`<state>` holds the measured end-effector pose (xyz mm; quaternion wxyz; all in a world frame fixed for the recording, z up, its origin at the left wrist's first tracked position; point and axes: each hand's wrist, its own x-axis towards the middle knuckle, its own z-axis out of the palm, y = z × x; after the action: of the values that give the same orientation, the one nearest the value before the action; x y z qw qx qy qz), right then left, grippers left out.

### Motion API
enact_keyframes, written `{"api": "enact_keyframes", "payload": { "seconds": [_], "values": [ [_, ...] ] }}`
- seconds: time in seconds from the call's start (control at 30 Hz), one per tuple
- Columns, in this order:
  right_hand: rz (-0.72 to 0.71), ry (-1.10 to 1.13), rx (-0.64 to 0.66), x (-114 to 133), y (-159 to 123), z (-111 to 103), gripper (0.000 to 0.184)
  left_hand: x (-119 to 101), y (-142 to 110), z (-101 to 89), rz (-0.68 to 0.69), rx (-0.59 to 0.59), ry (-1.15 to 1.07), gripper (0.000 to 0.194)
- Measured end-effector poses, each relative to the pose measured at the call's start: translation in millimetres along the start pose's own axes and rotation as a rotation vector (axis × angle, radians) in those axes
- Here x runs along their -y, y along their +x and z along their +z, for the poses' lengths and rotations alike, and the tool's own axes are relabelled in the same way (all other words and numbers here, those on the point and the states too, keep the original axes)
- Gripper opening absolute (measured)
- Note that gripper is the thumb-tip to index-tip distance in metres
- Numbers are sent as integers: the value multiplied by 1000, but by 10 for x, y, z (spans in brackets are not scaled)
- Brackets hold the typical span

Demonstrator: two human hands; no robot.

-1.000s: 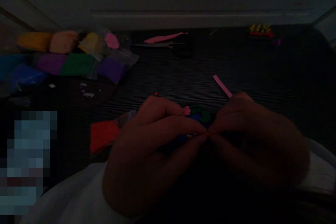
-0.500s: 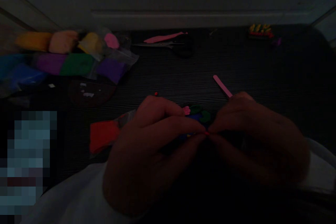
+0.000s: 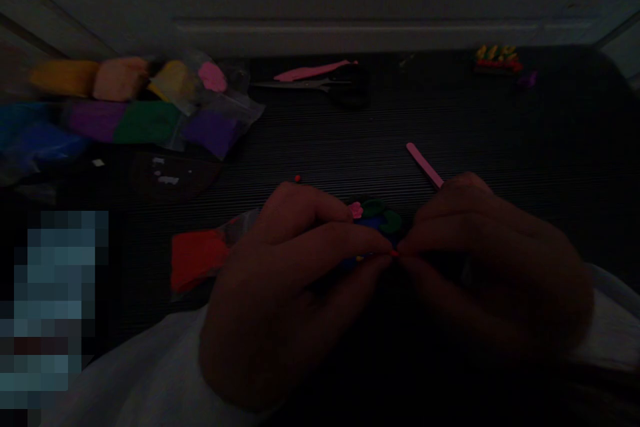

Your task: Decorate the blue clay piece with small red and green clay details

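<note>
the left hand [image 3: 280, 287] has its thumb and pointer finger nipped close together, and the right hand [image 3: 500, 267] does the same from the other side. both pairs of fingertips pinch a tiny, soft-looking red clay bit [image 3: 395, 254], right where the two hands almost meet. behind the fingers lies a small blue clay piece [image 3: 371, 222] with round green leaf shapes [image 3: 391, 221] and a little pink clay flower [image 3: 356, 210]. i cannot tell if the red bit touches the blue piece, because it is dark and the fingers hide a lot.

the red bit is so small that a hard squeeze could squash it flat or tear it in two. if the fingers are sticky, it could cling to one of them. if they let go too soon, it could drop and get lost on the dark striped table [image 3: 380, 127].

the left hand is right up by the pink flower, so a bump there could bend a petal. the little yellow bit [image 3: 359, 258] by the left fingers could get smeared too. the flat pink stick [image 3: 424, 165] seems to reach the right hand, so a sideways push could knock it. the tiny round red ball [image 3: 298, 178] sits just past the left hand, and a nudge could make it roll.
</note>
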<state>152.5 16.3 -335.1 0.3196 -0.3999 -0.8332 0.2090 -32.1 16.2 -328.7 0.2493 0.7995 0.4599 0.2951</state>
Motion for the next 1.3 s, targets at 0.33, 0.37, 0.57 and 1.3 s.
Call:
{"api": "enact_keyframes", "payload": {
  "seconds": [0.33,0.37,0.57,1.3],
  "values": [
    [32,-71,5,-35,-18,55,7,201,24,-28,134,-101,474,17],
    [31,-87,7,-44,-16,71,7,245,27,-26,142,-108,545,17],
    [61,-181,70,-101,28,184,9,374,41,25,96,-70,659,12],
    [9,-379,242,-169,169,254,15,277,7,8,82,-58,630,14]
  ]
}}
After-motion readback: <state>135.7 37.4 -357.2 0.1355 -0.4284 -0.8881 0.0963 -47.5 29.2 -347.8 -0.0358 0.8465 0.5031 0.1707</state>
